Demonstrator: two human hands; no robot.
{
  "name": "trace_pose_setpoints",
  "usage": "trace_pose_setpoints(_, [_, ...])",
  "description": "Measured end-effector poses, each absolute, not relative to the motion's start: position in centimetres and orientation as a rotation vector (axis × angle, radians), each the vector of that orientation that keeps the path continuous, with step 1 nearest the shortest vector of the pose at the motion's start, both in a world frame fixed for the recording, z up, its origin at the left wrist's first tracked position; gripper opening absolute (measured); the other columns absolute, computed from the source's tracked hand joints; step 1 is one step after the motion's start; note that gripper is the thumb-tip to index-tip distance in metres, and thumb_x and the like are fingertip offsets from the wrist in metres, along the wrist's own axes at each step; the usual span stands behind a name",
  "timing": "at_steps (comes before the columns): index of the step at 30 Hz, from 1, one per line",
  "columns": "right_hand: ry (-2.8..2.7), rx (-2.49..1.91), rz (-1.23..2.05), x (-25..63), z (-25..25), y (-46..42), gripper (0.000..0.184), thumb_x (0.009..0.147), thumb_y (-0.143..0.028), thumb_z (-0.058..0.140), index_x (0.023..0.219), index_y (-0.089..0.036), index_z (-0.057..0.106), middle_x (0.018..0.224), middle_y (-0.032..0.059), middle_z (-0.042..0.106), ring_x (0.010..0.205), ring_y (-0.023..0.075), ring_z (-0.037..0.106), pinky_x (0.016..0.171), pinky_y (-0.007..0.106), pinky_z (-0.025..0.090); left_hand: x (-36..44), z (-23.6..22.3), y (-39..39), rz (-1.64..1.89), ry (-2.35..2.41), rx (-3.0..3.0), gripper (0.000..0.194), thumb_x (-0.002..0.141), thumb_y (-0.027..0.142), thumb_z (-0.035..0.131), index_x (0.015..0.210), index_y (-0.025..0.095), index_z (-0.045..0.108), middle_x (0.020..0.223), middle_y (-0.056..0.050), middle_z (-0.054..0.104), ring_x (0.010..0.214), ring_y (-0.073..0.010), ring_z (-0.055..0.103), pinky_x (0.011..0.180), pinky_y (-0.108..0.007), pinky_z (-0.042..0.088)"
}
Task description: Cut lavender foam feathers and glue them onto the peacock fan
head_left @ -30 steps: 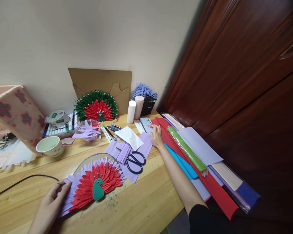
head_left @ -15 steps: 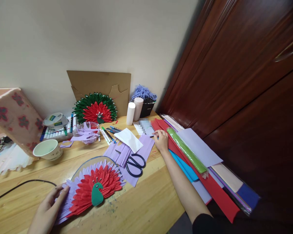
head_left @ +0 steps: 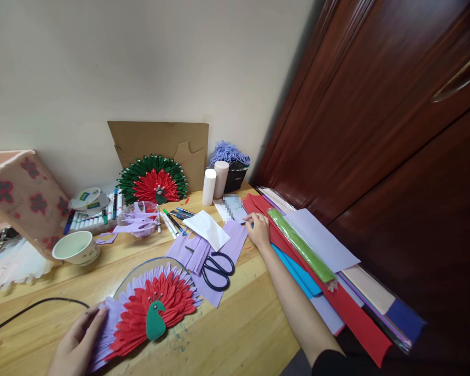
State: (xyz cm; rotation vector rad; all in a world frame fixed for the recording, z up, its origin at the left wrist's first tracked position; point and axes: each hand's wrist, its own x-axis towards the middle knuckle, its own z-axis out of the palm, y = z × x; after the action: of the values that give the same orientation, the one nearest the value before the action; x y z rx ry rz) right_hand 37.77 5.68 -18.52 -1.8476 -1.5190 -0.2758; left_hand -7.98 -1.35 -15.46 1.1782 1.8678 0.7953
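Note:
In the lower left of the head view, my left hand [head_left: 80, 334] is closed on the left edge of a paper peacock [head_left: 156, 308]. It has a green body, red inner feathers and purple outer ones, on a clear round backing. My right hand [head_left: 258, 230] rests at the back right, on the end of the red paper [head_left: 272, 227] beside a blurred-out card [head_left: 234, 209]. Its fingers are curled, with a small blue bit showing between them that I cannot make out. Black-handled scissors [head_left: 219, 271] lie on purple paper [head_left: 235, 237] between the hands.
Behind stand a green-and-red peacock [head_left: 156, 177], cardboard [head_left: 149, 138], two white cylinders [head_left: 209, 187] and a black box [head_left: 235, 180] of yarn. At left are a paper bowl [head_left: 76, 248], markers [head_left: 94, 222] and a flowered box [head_left: 31, 198]. A green packet [head_left: 301, 245] lies right.
The view has tilted slightly, so things sit a little lower in the picture. Both hands stay at nearly the same places, the left still on the peacock.

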Motion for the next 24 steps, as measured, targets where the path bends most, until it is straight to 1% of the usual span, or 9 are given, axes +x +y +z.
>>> trace_pose_setpoints(3, [-1.525,-1.855,-0.275,37.8,-18.5,5.7,0.012,0.074,-0.013,0.047,0.074,-0.021,0.055,0.076,0.0029,0.064,0.084,0.0210,0.053,0.084,0.034,0.033,-8.5,-15.9,-1.3,0.820,1.843,1.187,0.051,0.063,0.055,0.051,0.098,0.019,0.061,0.119,-0.009,0.060,0.121,-0.0303,0.044,0.106,-0.042,0.027])
trace_pose_setpoints(8, [-1.550,-1.861,-0.265,37.9,-18.5,5.6,0.012,0.075,-0.013,0.046,0.076,-0.021,0.055,0.078,0.0033,0.065,0.084,0.0211,0.054,0.083,0.034,0.033,-8.9,-16.1,-1.2,0.833,1.794,1.172,0.059,0.064,0.056,0.053,0.109,0.018,0.057,0.127,-0.009,0.054,0.123,-0.0297,0.042,0.107,-0.042,0.024])
trace_pose_setpoints(10, [-1.555,-1.862,-0.261,37.9,-18.5,5.5,0.012,0.075,-0.013,0.045,0.077,-0.021,0.055,0.079,0.0034,0.065,0.084,0.0212,0.054,0.083,0.034,0.033,-8.7,-15.8,-1.2,0.836,1.751,1.121,0.063,0.062,0.056,0.056,0.112,0.017,0.055,0.130,-0.009,0.051,0.122,-0.0298,0.042,0.106,-0.041,0.027])
trace_pose_setpoints(11, [-1.557,-1.861,-0.258,37.9,-18.5,5.4,0.013,0.075,-0.013,0.045,0.077,-0.021,0.055,0.079,0.0033,0.065,0.084,0.0212,0.054,0.083,0.034,0.033,-8.5,-15.6,-1.2,0.833,1.729,1.076,0.067,0.059,0.056,0.058,0.113,0.017,0.053,0.130,-0.010,0.051,0.121,-0.0303,0.044,0.105,-0.041,0.030])
trace_pose_setpoints(13, [-1.558,-1.859,-0.250,37.9,-18.6,5.4,0.013,0.075,-0.012,0.045,0.078,-0.022,0.054,0.080,0.0031,0.065,0.085,0.0213,0.054,0.082,0.034,0.034,-8.3,-15.3,-1.2,0.811,1.691,0.999,0.075,0.055,0.057,0.061,0.117,0.015,0.050,0.128,-0.012,0.053,0.118,-0.0312,0.047,0.101,-0.040,0.036])
trace_pose_setpoints(15, [-1.559,-1.855,-0.236,37.9,-18.7,5.4,0.014,0.075,-0.012,0.045,0.078,-0.021,0.054,0.081,0.0034,0.065,0.085,0.0217,0.054,0.081,0.034,0.034,-8.3,-15.0,-1.3,0.783,1.672,0.984,0.079,0.055,0.057,0.063,0.121,0.015,0.047,0.123,-0.011,0.056,0.117,-0.0311,0.048,0.100,-0.039,0.038])
trace_pose_setpoints(18, [-1.557,-1.848,-0.210,38.0,-18.8,5.5,0.013,0.075,-0.012,0.045,0.079,-0.021,0.054,0.081,0.0042,0.065,0.084,0.0222,0.055,0.079,0.034,0.035,-8.4,-14.7,-1.5,0.769,1.684,1.035,0.075,0.060,0.055,0.061,0.122,0.016,0.046,0.119,-0.009,0.059,0.119,-0.0285,0.046,0.101,-0.036,0.037])
trace_pose_setpoints(21, [-1.553,-1.844,-0.189,38.1,-19.0,5.5,0.012,0.075,-0.013,0.045,0.079,-0.021,0.053,0.080,0.0039,0.066,0.083,0.0222,0.055,0.077,0.033,0.036,-8.1,-14.2,-1.8,0.787,1.706,1.062,0.068,0.065,0.053,0.058,0.121,0.015,0.049,0.124,-0.009,0.056,0.123,-0.0267,0.043,0.102,-0.034,0.035])
trace_pose_setpoints(24, [-1.544,-1.846,-0.180,38.2,-19.0,5.6,0.012,0.074,-0.013,0.045,0.079,-0.021,0.053,0.080,0.0036,0.065,0.083,0.0218,0.055,0.077,0.032,0.035,-7.9,-13.8,-1.9,0.810,1.730,1.057,0.063,0.066,0.050,0.057,0.118,0.014,0.053,0.127,-0.010,0.054,0.124,-0.0279,0.041,0.104,-0.037,0.032])
